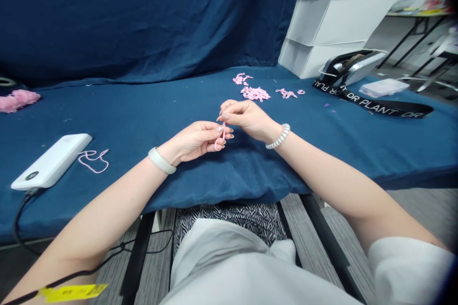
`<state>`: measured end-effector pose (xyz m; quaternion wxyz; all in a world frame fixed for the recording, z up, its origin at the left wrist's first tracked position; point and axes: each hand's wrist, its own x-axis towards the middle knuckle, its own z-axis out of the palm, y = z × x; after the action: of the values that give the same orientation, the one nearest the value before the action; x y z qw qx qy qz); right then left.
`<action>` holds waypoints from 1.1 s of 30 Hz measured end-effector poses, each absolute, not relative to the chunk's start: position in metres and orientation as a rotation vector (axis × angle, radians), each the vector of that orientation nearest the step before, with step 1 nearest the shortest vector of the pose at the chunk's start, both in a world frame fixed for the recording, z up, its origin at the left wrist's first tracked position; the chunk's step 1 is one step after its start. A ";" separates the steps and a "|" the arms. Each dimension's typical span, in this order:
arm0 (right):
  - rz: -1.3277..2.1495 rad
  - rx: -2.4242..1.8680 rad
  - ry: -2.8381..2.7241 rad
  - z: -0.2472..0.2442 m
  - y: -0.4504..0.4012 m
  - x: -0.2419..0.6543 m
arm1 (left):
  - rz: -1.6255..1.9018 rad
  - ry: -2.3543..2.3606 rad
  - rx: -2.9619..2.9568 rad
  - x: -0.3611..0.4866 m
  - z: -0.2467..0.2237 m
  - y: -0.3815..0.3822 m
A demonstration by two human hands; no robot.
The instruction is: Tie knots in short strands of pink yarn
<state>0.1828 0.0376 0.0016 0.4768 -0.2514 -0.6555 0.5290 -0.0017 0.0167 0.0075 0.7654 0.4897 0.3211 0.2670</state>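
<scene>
A short pink cord (223,132) hangs between my two hands over the front of the blue-covered table. My left hand (200,141), palm turned up, pinches it, and a small loop of the cord curls by its fingertips. From above, the fingertips of my right hand (246,116) close on the cord's upper end. Beyond my right hand lies a pile of small pink loops (255,93), with a smaller pile (242,78) behind it and a few more pieces (287,93) to the right.
At the left are a white power bank (53,162) with a black cable, a loose pink string (93,159) and a fluffy pink bundle (19,100). Toward the right stand white boxes (322,19), an open case (352,67) with a black lettered strap, and a clear flat box (383,87).
</scene>
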 end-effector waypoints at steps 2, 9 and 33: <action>1.285 -0.622 -1.633 0.002 0.036 0.182 | 0.512 0.718 1.051 -0.002 0.009 0.016; 1.321 -0.595 -1.611 0.003 0.031 0.178 | 0.562 0.667 1.105 -0.003 0.005 0.021; 1.036 -0.768 -1.417 0.003 0.042 0.183 | 0.924 1.055 1.566 0.004 0.002 0.016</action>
<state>0.1833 0.0421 0.0026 0.5751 -0.3280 -0.6049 0.4425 0.0039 0.0165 0.0024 0.4966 0.6465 0.4356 0.3816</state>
